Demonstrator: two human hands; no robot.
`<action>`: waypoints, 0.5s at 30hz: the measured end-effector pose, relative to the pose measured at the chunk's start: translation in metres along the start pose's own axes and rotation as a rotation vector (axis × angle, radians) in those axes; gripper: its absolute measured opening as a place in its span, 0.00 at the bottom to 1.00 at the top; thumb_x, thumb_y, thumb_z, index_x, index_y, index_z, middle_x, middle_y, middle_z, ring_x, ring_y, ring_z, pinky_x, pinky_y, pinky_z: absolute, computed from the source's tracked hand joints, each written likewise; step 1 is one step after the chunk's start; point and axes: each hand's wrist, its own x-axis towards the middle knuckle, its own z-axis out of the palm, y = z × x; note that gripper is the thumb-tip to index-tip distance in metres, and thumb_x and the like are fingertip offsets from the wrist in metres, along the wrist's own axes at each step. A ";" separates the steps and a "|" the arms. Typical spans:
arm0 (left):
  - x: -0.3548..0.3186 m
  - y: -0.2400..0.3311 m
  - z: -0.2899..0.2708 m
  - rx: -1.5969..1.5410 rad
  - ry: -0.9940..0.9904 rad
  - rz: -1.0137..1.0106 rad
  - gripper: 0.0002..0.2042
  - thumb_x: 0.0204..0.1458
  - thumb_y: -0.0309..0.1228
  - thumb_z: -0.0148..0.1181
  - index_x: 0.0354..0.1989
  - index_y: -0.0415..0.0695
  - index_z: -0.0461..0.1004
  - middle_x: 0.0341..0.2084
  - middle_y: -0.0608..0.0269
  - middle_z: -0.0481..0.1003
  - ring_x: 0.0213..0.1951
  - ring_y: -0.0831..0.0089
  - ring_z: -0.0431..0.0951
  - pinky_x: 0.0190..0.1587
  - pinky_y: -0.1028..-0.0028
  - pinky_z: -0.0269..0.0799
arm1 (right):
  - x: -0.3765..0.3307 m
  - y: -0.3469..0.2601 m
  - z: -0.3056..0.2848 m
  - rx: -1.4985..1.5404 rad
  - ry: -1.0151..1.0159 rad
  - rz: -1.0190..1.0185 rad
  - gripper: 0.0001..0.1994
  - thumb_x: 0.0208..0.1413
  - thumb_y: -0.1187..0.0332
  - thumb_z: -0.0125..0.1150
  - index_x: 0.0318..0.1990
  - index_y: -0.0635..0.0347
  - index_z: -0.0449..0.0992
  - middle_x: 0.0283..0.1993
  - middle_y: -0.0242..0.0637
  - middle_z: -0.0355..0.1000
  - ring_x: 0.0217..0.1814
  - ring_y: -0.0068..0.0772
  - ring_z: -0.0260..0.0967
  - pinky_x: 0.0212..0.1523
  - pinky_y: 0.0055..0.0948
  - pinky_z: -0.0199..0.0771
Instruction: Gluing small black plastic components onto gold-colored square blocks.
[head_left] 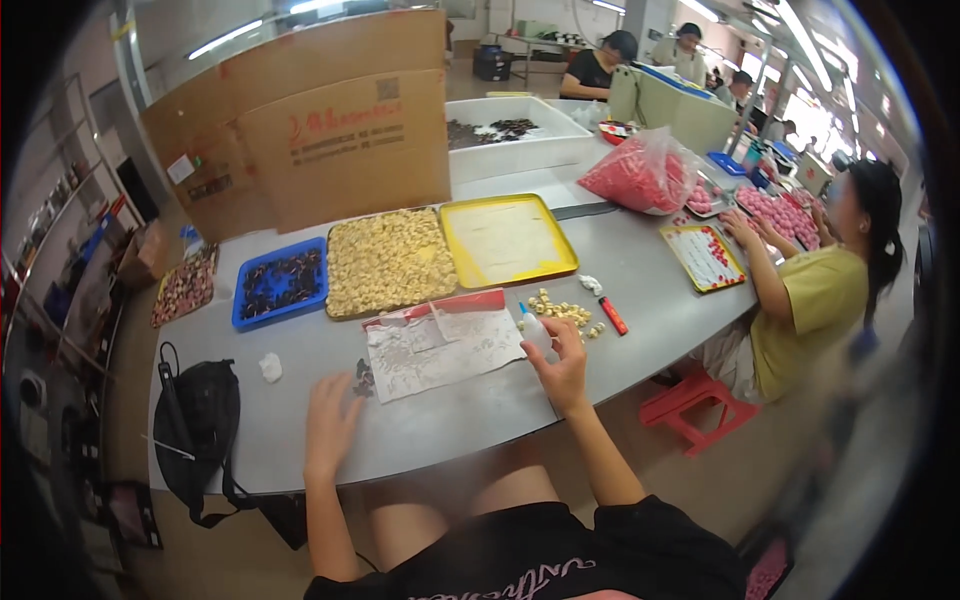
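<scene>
Right hand (pixel 562 368) on small white bottle (pixel 535 329)

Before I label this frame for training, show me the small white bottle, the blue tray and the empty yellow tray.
small white bottle (pixel 535 330), head view, on its body beside the right hand.
blue tray (pixel 281 315), head view, on its near rim.
yellow tray (pixel 505 238), head view, on its bare floor.

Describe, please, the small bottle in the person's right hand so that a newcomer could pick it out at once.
Start at the long grey table and find the flat work sheet with a red top edge lying before the person. At its right edge, the right hand grips a small whitish squeeze bottle with a blue tip. Unlike the loose cream pieces and the red-orange lighter-like stick nearby, it is held.
</scene>
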 end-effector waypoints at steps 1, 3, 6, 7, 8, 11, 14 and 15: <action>-0.001 -0.002 0.006 -0.011 0.040 -0.013 0.18 0.46 0.25 0.59 0.48 0.39 0.69 0.45 0.52 0.69 0.49 0.54 0.66 0.53 0.63 0.62 | -0.003 -0.001 -0.001 0.008 0.087 0.049 0.17 0.42 0.71 0.68 0.41 0.62 0.72 0.36 0.36 0.66 0.38 0.30 0.65 0.36 0.26 0.67; 0.001 -0.006 0.014 -0.023 0.072 -0.012 0.17 0.46 0.25 0.58 0.46 0.39 0.71 0.43 0.53 0.70 0.48 0.54 0.66 0.53 0.63 0.62 | -0.001 0.003 -0.001 0.069 0.150 0.053 0.15 0.43 0.71 0.67 0.40 0.61 0.72 0.37 0.35 0.66 0.38 0.28 0.65 0.34 0.25 0.67; 0.003 -0.009 0.018 -0.042 0.132 -0.025 0.12 0.45 0.24 0.58 0.40 0.40 0.74 0.38 0.53 0.72 0.45 0.54 0.68 0.51 0.63 0.63 | 0.001 0.006 -0.001 0.049 0.180 0.113 0.15 0.47 0.69 0.66 0.41 0.62 0.72 0.40 0.34 0.65 0.39 0.27 0.64 0.35 0.23 0.69; 0.004 -0.010 0.020 -0.029 0.167 0.019 0.10 0.44 0.22 0.59 0.38 0.38 0.74 0.36 0.54 0.72 0.41 0.56 0.70 0.47 0.66 0.65 | 0.001 0.007 -0.002 0.049 0.187 0.118 0.15 0.47 0.69 0.66 0.41 0.62 0.72 0.40 0.34 0.65 0.39 0.27 0.64 0.35 0.23 0.69; 0.004 -0.011 0.020 -0.016 0.203 0.061 0.09 0.43 0.20 0.60 0.35 0.36 0.74 0.34 0.55 0.73 0.38 0.58 0.72 0.44 0.69 0.67 | 0.001 0.007 -0.001 0.057 0.197 0.108 0.15 0.46 0.69 0.66 0.41 0.62 0.72 0.40 0.34 0.65 0.39 0.27 0.65 0.35 0.23 0.70; 0.000 -0.006 0.017 -0.057 0.210 0.098 0.08 0.44 0.20 0.59 0.35 0.36 0.74 0.33 0.54 0.72 0.35 0.59 0.73 0.41 0.70 0.68 | -0.004 0.010 -0.005 0.053 0.233 0.061 0.15 0.46 0.69 0.67 0.41 0.62 0.72 0.39 0.35 0.65 0.40 0.27 0.66 0.33 0.23 0.72; -0.001 -0.011 0.024 -0.092 0.220 0.035 0.08 0.45 0.19 0.59 0.35 0.35 0.74 0.32 0.55 0.72 0.33 0.63 0.75 0.39 0.72 0.70 | -0.004 0.017 0.003 0.053 0.225 0.022 0.16 0.45 0.67 0.68 0.40 0.61 0.71 0.38 0.36 0.67 0.36 0.31 0.66 0.29 0.26 0.68; -0.002 -0.013 0.025 -0.091 0.217 0.033 0.08 0.45 0.19 0.59 0.35 0.35 0.74 0.32 0.55 0.72 0.33 0.63 0.75 0.39 0.72 0.70 | -0.005 0.018 0.003 0.053 0.224 0.024 0.16 0.45 0.67 0.68 0.40 0.61 0.71 0.38 0.36 0.67 0.36 0.31 0.66 0.29 0.26 0.68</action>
